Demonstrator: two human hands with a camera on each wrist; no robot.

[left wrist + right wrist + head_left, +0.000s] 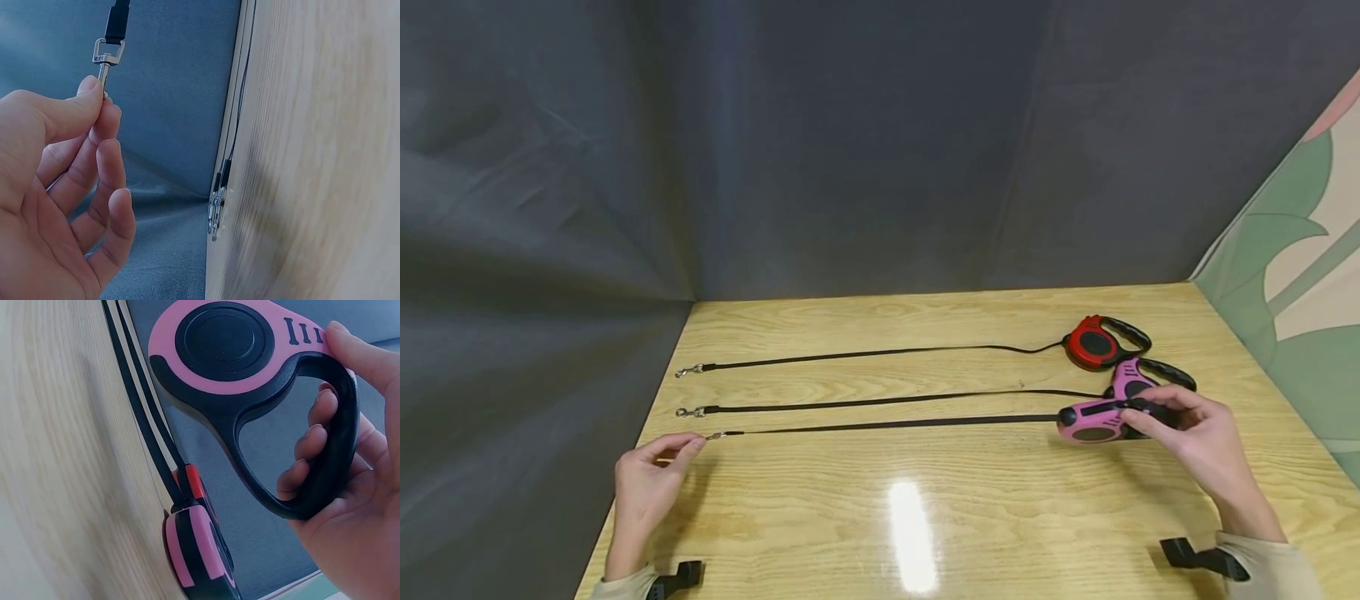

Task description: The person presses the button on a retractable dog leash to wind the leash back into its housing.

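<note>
My right hand [1213, 433] grips the black loop handle of a pink retractable dog leash [225, 337], with the thumb on its upper edge. The casing is held above the table. Out of it runs a black strap [910, 425], pulled straight across to my left hand [651, 487]. Thumb and index finger there pinch the metal snap hook [106, 60] at the strap's end, while the other fingers curve loosely below. Just behind the held casing, a second pink retractable leash [1129, 379] lies on the table, partly covered by my right hand and the held leash in the head view.
A red retractable leash [1092, 343] lies farther back, its strap drawn out leftward. Two metal snap hooks [688, 412] rest at the table's left side. Grey cloth [865, 167] hangs behind and to the left of the wooden table [805, 517]; patterned fabric [1300, 275] borders the right.
</note>
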